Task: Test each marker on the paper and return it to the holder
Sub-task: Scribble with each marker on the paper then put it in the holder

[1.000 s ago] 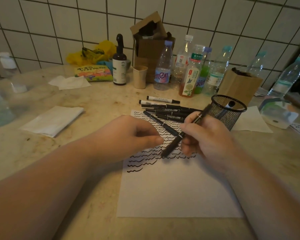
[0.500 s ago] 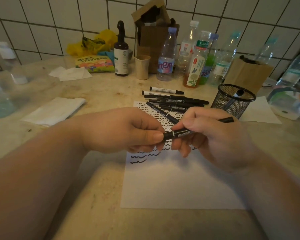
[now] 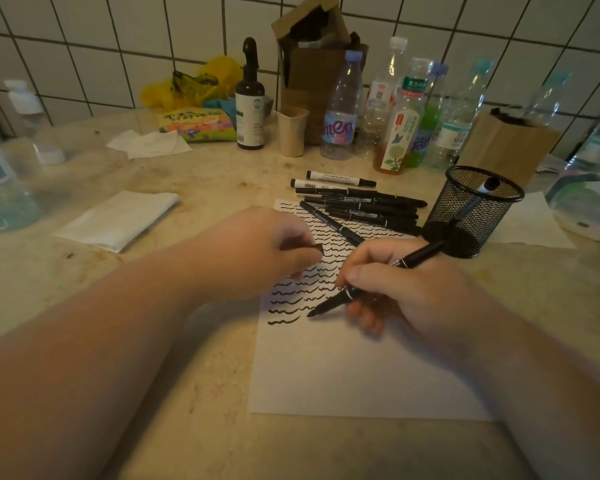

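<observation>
A white paper (image 3: 354,372) lies on the counter, its upper half covered in black wavy lines. My right hand (image 3: 406,292) grips a black marker (image 3: 420,256) like a pen, tip down on the paper beside the lowest lines. My left hand (image 3: 257,251) hovers over the paper's left edge and pinches the marker's black cap (image 3: 318,248). Several black and white markers (image 3: 357,202) lie in a pile behind the paper. A black mesh holder (image 3: 471,209) stands to the right with one marker inside.
Several plastic bottles (image 3: 340,109), a dark dropper bottle (image 3: 250,98), a beige cup (image 3: 291,131) and cardboard boxes (image 3: 312,57) line the tiled wall. Folded tissues (image 3: 118,220) lie at the left. A snack pack (image 3: 198,124) and a yellow bag sit at the back.
My left hand pulled the cap off the marker and drew back left with it. My right hand turned the marker tip down onto the paper.
</observation>
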`<state>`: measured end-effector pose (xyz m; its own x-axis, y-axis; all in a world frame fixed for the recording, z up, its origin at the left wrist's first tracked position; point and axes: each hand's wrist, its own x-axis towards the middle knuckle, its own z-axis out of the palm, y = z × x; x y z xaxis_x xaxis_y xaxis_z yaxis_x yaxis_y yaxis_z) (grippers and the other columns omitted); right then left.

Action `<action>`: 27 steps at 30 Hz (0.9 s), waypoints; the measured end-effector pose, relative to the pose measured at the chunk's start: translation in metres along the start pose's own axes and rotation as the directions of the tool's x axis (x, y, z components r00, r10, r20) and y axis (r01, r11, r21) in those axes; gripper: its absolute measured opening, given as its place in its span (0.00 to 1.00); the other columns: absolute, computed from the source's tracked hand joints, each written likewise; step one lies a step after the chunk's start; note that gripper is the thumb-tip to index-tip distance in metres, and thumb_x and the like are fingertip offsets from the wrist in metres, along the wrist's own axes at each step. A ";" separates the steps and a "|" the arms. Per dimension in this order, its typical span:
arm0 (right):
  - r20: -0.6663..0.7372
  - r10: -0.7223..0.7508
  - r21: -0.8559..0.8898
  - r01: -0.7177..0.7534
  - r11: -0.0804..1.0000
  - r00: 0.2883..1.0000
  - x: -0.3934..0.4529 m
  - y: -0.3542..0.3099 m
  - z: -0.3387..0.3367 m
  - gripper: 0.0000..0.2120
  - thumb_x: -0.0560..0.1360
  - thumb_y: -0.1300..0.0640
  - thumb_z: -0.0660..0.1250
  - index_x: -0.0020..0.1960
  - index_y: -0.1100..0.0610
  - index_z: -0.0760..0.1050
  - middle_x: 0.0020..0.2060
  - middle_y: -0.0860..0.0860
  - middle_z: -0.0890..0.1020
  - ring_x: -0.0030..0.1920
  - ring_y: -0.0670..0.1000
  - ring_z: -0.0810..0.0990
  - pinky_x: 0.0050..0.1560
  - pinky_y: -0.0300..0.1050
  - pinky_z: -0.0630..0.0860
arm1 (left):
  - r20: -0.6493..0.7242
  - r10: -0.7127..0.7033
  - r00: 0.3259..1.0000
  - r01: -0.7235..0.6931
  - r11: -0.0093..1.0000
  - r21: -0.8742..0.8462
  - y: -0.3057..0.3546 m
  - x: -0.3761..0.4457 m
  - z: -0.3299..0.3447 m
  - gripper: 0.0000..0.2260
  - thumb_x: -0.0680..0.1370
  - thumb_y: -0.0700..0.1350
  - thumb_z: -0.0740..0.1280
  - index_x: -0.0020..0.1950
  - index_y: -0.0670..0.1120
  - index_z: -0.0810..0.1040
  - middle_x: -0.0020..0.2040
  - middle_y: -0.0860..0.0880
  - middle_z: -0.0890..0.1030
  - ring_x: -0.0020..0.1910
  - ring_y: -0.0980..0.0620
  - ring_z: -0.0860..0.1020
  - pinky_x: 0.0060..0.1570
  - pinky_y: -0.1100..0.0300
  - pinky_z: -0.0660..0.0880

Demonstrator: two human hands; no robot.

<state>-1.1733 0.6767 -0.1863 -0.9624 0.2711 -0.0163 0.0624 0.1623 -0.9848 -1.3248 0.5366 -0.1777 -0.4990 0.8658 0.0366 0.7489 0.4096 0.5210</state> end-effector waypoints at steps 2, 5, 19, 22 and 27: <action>0.006 0.015 0.007 -0.015 1.000 1.000 0.000 0.001 0.001 0.11 0.78 0.65 0.66 0.39 0.58 0.83 0.31 0.61 0.81 0.28 0.55 0.77 0.31 0.48 0.73 | 0.020 0.018 1.000 -0.020 0.997 0.079 -0.002 0.001 0.002 0.07 0.79 0.56 0.65 0.49 0.56 0.81 0.40 0.58 0.82 0.40 0.62 0.78 0.40 0.63 0.74; 0.029 0.015 0.018 -0.016 1.000 0.999 0.001 0.002 0.002 0.11 0.77 0.65 0.66 0.38 0.58 0.83 0.31 0.61 0.81 0.29 0.55 0.78 0.31 0.48 0.73 | 0.011 0.022 1.000 -0.022 0.997 0.079 -0.004 0.001 0.003 0.07 0.79 0.57 0.65 0.50 0.57 0.81 0.40 0.59 0.82 0.40 0.62 0.78 0.39 0.63 0.73; 0.005 0.019 -0.038 -0.019 0.999 1.000 0.003 0.005 -0.001 0.07 0.72 0.61 0.68 0.37 0.57 0.82 0.31 0.61 0.83 0.30 0.56 0.79 0.33 0.49 0.74 | -0.006 0.039 0.999 -0.038 0.995 0.095 -0.005 0.001 0.003 0.08 0.79 0.57 0.64 0.51 0.57 0.81 0.42 0.58 0.81 0.42 0.60 0.77 0.42 0.61 0.75; -0.010 0.012 -0.065 -0.013 0.998 1.000 0.003 0.005 -0.003 0.07 0.72 0.61 0.68 0.36 0.57 0.81 0.31 0.61 0.82 0.31 0.56 0.79 0.32 0.49 0.74 | -0.015 0.047 0.999 -0.045 0.994 0.100 -0.005 0.001 0.003 0.09 0.78 0.57 0.64 0.53 0.57 0.81 0.42 0.59 0.80 0.42 0.61 0.76 0.40 0.62 0.73; -0.054 0.004 -0.100 -0.010 0.995 0.999 0.003 0.005 -0.007 0.07 0.71 0.61 0.67 0.34 0.57 0.79 0.29 0.60 0.81 0.31 0.58 0.78 0.31 0.49 0.72 | -0.013 0.063 0.998 -0.061 0.991 0.119 -0.006 0.001 0.001 0.11 0.77 0.59 0.65 0.55 0.59 0.81 0.47 0.59 0.80 0.46 0.59 0.76 0.50 0.55 0.77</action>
<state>-1.1735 0.6852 -0.1903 -0.9464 0.3228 -0.0112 0.0980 0.2539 -0.9622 -1.3292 0.5349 -0.1815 -0.4562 0.8862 0.0803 0.8245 0.3870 0.4129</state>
